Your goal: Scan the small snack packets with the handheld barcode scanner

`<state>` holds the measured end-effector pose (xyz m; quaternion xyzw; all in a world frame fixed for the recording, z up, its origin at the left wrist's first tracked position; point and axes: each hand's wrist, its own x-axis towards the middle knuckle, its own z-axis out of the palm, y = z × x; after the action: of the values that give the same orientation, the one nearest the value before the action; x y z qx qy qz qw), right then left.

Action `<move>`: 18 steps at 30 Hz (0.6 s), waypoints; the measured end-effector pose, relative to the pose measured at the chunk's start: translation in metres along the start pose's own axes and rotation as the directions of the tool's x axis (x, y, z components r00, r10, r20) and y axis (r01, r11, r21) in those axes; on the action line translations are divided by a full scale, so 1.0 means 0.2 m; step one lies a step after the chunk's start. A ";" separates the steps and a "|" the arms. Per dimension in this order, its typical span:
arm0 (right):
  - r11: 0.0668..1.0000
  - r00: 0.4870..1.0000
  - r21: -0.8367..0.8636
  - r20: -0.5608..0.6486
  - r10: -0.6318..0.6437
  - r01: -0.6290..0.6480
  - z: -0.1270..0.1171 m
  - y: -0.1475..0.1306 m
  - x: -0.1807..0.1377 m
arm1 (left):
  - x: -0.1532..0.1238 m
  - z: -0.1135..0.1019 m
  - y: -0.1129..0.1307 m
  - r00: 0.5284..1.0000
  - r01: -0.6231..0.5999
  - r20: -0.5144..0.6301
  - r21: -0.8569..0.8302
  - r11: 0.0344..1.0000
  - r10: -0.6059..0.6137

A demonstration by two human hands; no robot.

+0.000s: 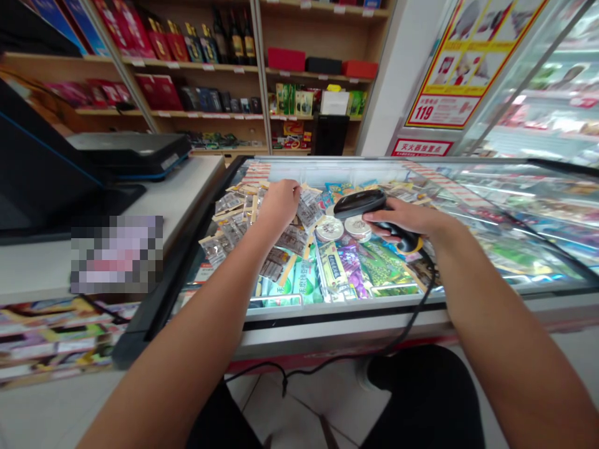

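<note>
My right hand (405, 218) is wrapped round the handle of a black barcode scanner (360, 202), whose head points left over the goods. Its black cable (421, 305) hangs down past the front edge of the glass-topped chest freezer (290, 343). My left hand (281, 202) is closed with curled fingers above several small clear-and-brown packets (285, 240); what its fingertips hold, if anything, is hidden. One packet (309, 209) lies right beside those fingertips. Two round silver-topped cans (329, 229) stand under the scanner head.
Left of the freezer is a counter (182, 193) with a black scale-like device (135, 153) and a dark monitor (42, 143). A blurred-out item (116, 254) lies at its edge. Shelves (196, 65) of bottles and boxes stand behind. The cable also loops near my legs (421, 393).
</note>
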<state>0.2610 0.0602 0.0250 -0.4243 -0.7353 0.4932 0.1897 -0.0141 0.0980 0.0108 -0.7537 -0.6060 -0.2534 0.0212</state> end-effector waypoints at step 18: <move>0.731 0.741 -0.454 -0.663 0.105 -0.509 -0.12 0.16 0.13 | -0.03 -0.17 -0.15 0.927 0.331 -0.253 0.207 0.921 -0.277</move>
<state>0.2782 0.0999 0.0033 -0.7165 -0.6688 0.0950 0.1740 -0.0544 0.0886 0.0289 -0.6089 -0.7368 -0.2579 0.1410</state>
